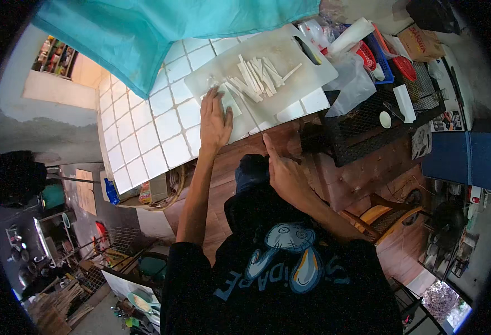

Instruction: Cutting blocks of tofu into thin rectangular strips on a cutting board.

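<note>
A white plastic cutting board lies on a white tiled counter. My left hand rests on a pale, flat slab at the board's near left part, fingers pointing away from me. My right hand holds a knife beyond the counter's near edge, with the index finger stretched along it. The thin knife blade reaches over the board, just right of the slab. Several pale cut strips lie in a loose pile beyond the blade. The knife's handle is mostly hidden by my right hand.
A turquoise cloth hangs over the counter's far side. At right, a black mesh-topped table holds a blue basket, plastic bags, a small white cup and red baskets. A wooden chair stands at lower right.
</note>
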A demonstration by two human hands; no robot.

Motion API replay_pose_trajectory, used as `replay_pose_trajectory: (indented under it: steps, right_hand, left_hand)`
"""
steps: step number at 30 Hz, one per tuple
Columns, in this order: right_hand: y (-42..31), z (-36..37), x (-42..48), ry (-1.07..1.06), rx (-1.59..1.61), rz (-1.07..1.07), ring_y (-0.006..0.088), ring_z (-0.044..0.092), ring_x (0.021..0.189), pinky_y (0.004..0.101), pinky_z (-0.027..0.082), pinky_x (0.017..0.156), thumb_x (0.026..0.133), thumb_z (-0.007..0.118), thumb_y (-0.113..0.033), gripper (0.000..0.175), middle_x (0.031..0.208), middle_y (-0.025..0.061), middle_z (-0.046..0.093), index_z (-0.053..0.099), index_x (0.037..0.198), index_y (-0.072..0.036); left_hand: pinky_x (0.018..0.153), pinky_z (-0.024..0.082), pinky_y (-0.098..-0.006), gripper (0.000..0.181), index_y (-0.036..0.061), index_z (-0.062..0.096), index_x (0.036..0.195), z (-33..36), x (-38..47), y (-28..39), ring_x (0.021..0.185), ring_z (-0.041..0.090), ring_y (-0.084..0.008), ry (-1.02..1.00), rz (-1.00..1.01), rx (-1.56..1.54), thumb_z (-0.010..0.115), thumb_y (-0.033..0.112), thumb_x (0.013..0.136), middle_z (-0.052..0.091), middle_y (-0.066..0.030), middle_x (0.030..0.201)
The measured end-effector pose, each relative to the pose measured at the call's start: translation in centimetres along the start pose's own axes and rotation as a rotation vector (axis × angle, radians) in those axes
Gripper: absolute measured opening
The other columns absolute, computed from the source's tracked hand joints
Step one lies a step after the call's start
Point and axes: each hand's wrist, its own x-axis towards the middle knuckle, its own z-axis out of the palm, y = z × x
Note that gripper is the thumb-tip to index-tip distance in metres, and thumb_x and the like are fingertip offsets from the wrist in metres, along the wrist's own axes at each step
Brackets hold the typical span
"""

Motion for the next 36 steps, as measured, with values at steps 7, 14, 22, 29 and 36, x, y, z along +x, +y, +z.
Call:
replay_pose_trajectory:
  steps: [7, 14, 22, 29, 36]
  right_hand:
    - [-1.1, 0.0, 2.9, 0.008, 0.040, -0.081, 0.0436, 0.063, 0.063, 0.0535, 0.051, 0.060, 0.094, 0.053, -0.005, 0.070, 0.068, 0.0263, 0.062, 0.021, 0.156, -0.006]
    - [-0.4, 0.0, 5.6, -0.091, 0.028, 0.006, 0.0439, 0.065, 0.067, 0.0544, 0.051, 0.065, 0.095, 0.051, -0.007, 0.067, 0.072, 0.0269, 0.064, 0.022, 0.155, -0.006]
    - [-0.3, 0.8, 6.2, -0.070, -0.002, -0.016, 0.0428, 0.065, 0.068, 0.0528, 0.052, 0.065, 0.095, 0.052, -0.007, 0.067, 0.073, 0.0259, 0.064, 0.022, 0.155, -0.006]
    - [-1.3, 1.0, 6.4, -0.093, -0.078, -0.029, 0.0421, 0.064, 0.066, 0.0535, 0.052, 0.064, 0.094, 0.053, -0.007, 0.070, 0.069, 0.0234, 0.063, 0.021, 0.155, -0.004]
    - [-1.7, 1.0, 6.3, -0.064, -0.050, -0.060, 0.0415, 0.065, 0.065, 0.0540, 0.052, 0.065, 0.093, 0.054, -0.007, 0.070, 0.069, 0.0237, 0.063, 0.020, 0.155, -0.001]
  left_hand:
    - [0.116, 0.027, -0.0504, 0.041, -0.0059, 0.050, 0.127, 0.1, 0.0, 0.2, 0.137, 0.036, -0.0453, 0.009, 0.008, 0.027, 0.058, 0.009, 0.089, 0.042, -0.0274, 0.145]
    - [0.116, 0.027, -0.0501, 0.042, -0.0055, 0.051, 0.129, 0.2, -0.2, -0.1, 0.137, 0.036, -0.0439, 0.017, -0.007, 0.054, 0.057, 0.012, 0.091, 0.044, -0.0265, 0.144]
    - [0.117, 0.027, -0.0500, 0.040, -0.0050, 0.052, 0.128, 0.3, 0.0, -0.2, 0.138, 0.036, -0.0431, 0.021, 0.012, 0.053, 0.056, 0.013, 0.092, 0.043, -0.0252, 0.145]
    - [0.117, 0.027, -0.0498, 0.039, -0.0049, 0.052, 0.126, 0.4, 0.1, -0.3, 0.138, 0.036, -0.0429, 0.003, -0.008, 0.059, 0.057, 0.014, 0.092, 0.043, -0.0252, 0.146]
    - [0.116, 0.027, -0.0502, 0.039, -0.0049, 0.052, 0.126, 0.3, 0.0, -0.2, 0.137, 0.036, -0.0438, 0.010, -0.001, 0.053, 0.057, 0.013, 0.092, 0.043, -0.0253, 0.145]
